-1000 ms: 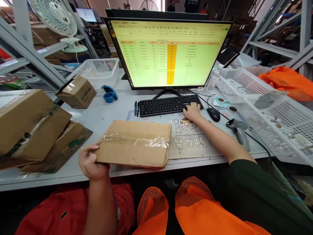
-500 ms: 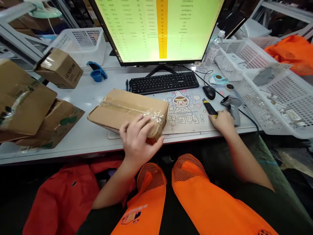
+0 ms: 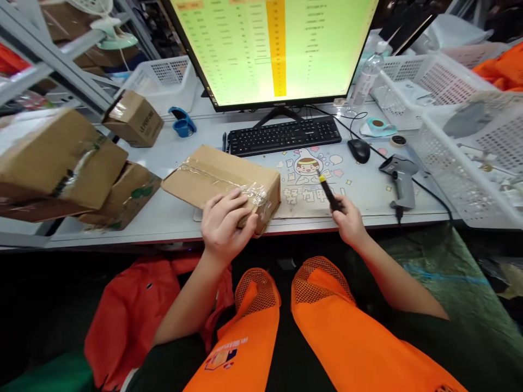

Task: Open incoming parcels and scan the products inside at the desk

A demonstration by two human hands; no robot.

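Note:
A taped cardboard box lies at an angle on the desk, left of the middle. My left hand grips its near edge, with the fingers over the top and the thumb at the near right corner. Clear tape runs along the top and bunches at the right end. My right hand is closed around a black and yellow utility knife, which points up and left above the printed desk mat. The knife is apart from the box.
Behind the mat are a keyboard, a mouse and a monitor. A barcode scanner stands right of my right hand, beside a white basket. More cardboard boxes are stacked at the left; a blue tape dispenser sits behind.
My right hand has lifted the utility knife off the mat beside the scanner and brought it left, towards the box. My left hand stays on the box. The view has shifted left.

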